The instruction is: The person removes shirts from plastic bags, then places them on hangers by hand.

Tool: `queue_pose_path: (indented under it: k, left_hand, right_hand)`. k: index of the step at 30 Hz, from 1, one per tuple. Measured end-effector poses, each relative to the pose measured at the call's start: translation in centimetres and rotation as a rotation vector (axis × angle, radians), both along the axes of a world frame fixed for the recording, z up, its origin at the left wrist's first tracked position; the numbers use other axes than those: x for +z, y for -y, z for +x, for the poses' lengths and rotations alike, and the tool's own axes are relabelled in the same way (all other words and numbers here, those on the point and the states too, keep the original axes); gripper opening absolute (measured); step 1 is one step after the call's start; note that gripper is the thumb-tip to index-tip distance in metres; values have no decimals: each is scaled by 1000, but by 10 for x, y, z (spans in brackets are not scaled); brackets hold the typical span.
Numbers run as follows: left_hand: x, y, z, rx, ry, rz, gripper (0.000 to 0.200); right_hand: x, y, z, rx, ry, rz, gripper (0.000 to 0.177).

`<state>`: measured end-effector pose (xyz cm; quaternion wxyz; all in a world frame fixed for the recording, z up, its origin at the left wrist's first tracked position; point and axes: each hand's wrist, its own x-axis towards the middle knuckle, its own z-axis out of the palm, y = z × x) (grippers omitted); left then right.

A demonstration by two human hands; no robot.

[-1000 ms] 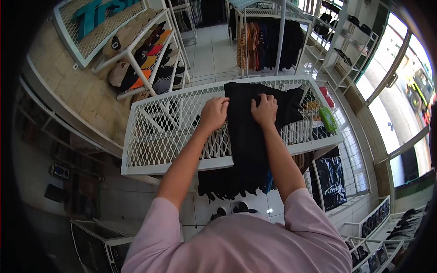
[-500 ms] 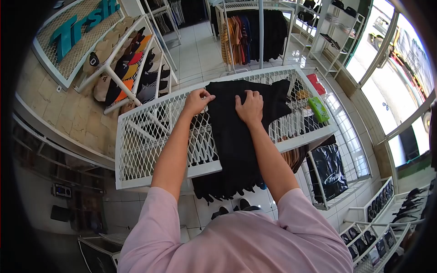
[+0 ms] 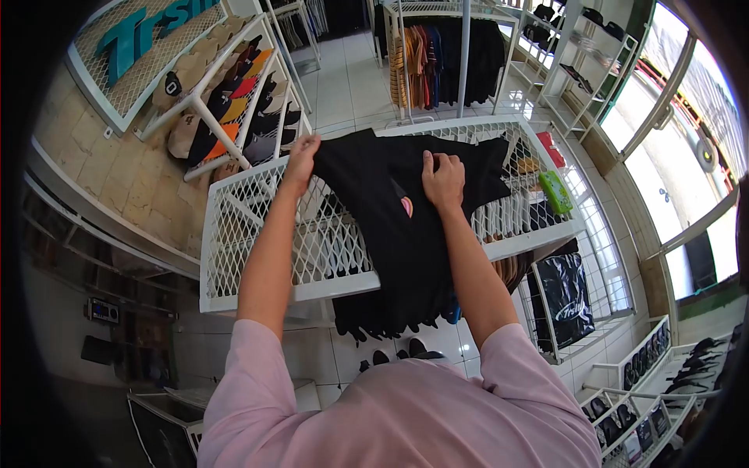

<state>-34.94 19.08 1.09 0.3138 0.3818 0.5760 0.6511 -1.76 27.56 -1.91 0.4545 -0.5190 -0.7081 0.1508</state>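
Note:
A black T-shirt (image 3: 413,257) lies across a white mesh-topped table (image 3: 250,277), its lower part reaching past the near edge. Out at the upper left, my left hand (image 3: 300,162) is closed on a corner of the shirt and holds it stretched sideways. My right hand (image 3: 445,179) rests on top of the cloth, fingers bent slightly and thumb apart, gripping nothing. Between the hands a small pink and pale print (image 3: 407,207) shows on the black fabric.
To the right on the tabletop sits a green packet (image 3: 555,192), with a red item (image 3: 551,148) behind it. A cap rack (image 3: 234,109) stands left. Clothes hang on a rail (image 3: 449,62) ahead. A black bag (image 3: 566,296) is in a wire stand at right.
My left hand has moved left, pulling the shirt's corner outward, and the pink print has come into view. My right hand stays on the cloth. The view has shifted slightly.

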Motion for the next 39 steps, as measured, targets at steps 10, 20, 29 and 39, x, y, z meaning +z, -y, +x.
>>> queue_pose_path:
  k: [10,20,29,39]
  left_hand:
    - [93,101,-102,479,-1345,-187,24]
    - [59,262,126,365,-718,-368,39]
    - [-43,329,201,260,-250,-397,42]
    - [-51,354,185,599,466,78,44]
  right_hand:
    - [-7,-5,-1,-13,84,48,43]
    - [45,108,104,190,-177,157,21]
    - [-39,204,141,-30,-529,-351,35]
    - [9,207,167,277,-738,-698,15]
